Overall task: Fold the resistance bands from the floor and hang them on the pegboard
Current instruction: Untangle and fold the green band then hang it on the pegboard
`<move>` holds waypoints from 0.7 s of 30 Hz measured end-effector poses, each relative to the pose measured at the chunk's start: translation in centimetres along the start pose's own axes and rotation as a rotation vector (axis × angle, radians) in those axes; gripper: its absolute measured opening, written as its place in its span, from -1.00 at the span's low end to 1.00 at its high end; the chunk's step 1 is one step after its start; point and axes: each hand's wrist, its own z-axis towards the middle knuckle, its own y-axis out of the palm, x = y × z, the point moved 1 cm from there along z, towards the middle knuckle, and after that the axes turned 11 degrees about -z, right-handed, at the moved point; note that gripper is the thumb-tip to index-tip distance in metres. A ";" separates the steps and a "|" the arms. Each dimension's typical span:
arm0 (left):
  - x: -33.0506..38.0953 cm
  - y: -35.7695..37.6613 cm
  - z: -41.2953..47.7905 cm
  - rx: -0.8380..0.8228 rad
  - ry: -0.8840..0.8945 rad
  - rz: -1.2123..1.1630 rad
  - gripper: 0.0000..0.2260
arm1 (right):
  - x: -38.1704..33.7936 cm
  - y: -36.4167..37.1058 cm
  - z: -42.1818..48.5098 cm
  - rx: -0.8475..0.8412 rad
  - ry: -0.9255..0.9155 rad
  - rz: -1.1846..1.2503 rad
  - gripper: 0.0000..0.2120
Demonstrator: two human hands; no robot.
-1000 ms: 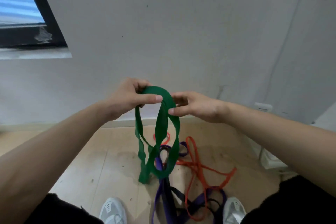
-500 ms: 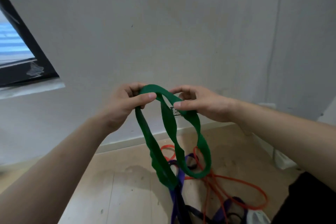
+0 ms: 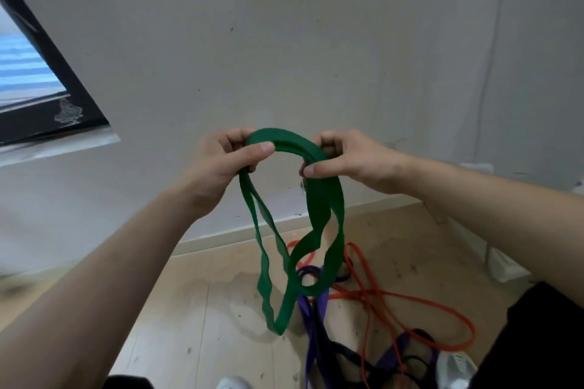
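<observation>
Two hands share one band. The left hand (image 3: 227, 158) pinches the green band (image 3: 322, 199) between thumb and curled fingers at the loop's eleven o'clock, and the right hand (image 3: 344, 161) grasps it the same way at two o'clock. From those grips the doubled strands hang toward six o'clock, uneven, so the fold looks only partly made. Below, on the floor (image 3: 189, 309), the purple band (image 3: 316, 325) at six o'clock and the orange band (image 3: 355, 265) at four o'clock lie tangled and untouched. No pegboard shows, so hanging seems yet to come.
</observation>
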 end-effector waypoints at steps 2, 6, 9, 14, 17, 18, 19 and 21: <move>-0.1 -0.5 0.1 0.001 -0.034 0.119 -0.64 | -0.1 -0.5 0.0 0.043 -0.020 0.065 -0.68; 0.1 0.4 0.3 -0.090 -0.080 0.192 -0.55 | -1.1 -0.9 -0.2 0.093 -0.092 0.113 -0.69; 0.4 1.7 0.6 -0.117 -0.060 0.157 -0.60 | -1.7 -0.4 -0.6 0.080 -0.117 -0.040 -0.56; 0.6 2.7 0.8 -0.128 -0.024 0.298 -0.65 | -1.8 -0.2 -1.1 0.083 -0.138 -0.187 -0.43; 0.8 3.1 0.6 -0.073 0.066 0.279 -0.66 | -0.8 -0.3 -1.3 0.034 -0.109 -0.164 -0.44; 0.9 3.1 0.6 -0.054 0.087 0.261 -0.66 | -0.3 -0.3 -1.3 0.002 -0.096 -0.170 -0.48; 0.9 3.0 0.5 -0.033 0.101 0.242 -0.66 | 0.2 -0.1 -1.3 -0.037 -0.077 -0.176 -0.52; 1.1 2.7 0.4 -0.001 0.109 0.194 -0.67 | 1.2 0.4 -1.3 -0.120 -0.033 -0.144 -0.59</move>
